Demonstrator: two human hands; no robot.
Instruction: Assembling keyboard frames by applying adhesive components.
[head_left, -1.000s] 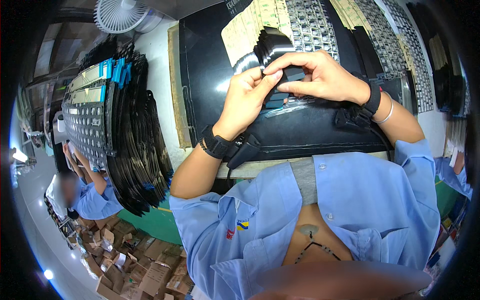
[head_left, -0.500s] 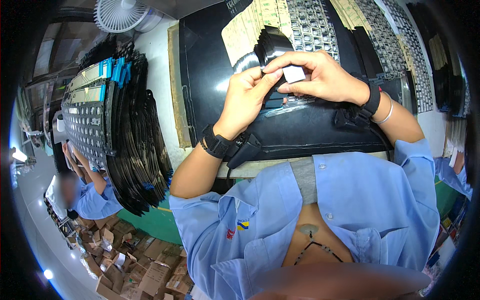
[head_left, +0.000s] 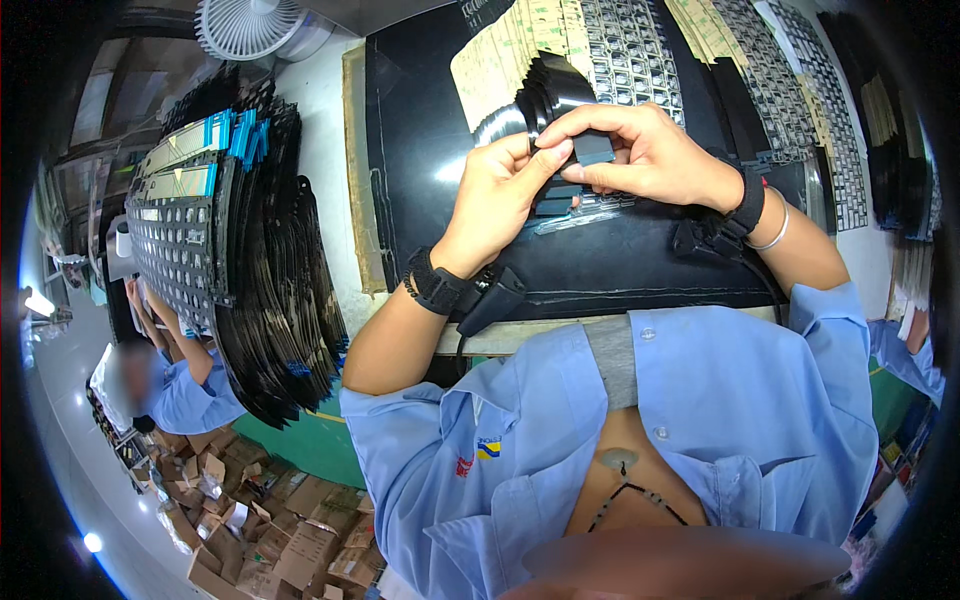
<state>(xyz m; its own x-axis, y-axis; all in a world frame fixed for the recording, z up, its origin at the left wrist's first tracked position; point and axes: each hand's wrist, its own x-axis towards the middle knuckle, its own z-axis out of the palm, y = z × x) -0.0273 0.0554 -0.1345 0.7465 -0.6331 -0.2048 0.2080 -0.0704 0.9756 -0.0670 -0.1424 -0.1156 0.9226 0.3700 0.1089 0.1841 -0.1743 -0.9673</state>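
Both my hands are together over the black mat [head_left: 430, 200], at the near end of a fanned bundle of glossy black film strips [head_left: 562, 88]. My left hand [head_left: 510, 180] pinches the bundle's near end between thumb and fingers. Thumb and forefinger of my right hand [head_left: 650, 155] close around the same end, beside a small dark rectangular tab [head_left: 593, 147]. Whether that tab is part of a strip I cannot tell. Under my hands lie some clear, shiny strips [head_left: 590, 218], partly hidden.
Beyond the bundle lie cream backing sheets [head_left: 490, 75] and sheets of keyboard-like grids [head_left: 635, 60]. A tall pile of black perforated sheets [head_left: 265, 270] stands left, near a white fan [head_left: 250, 25]. Cardboard boxes [head_left: 300, 540] cover the lower left floor; a co-worker [head_left: 190, 385] is behind.
The small tab between my right fingers has tilted, turning from bright white to dark grey. My hands otherwise keep nearly the same place and grip; the whole view has shifted slightly.
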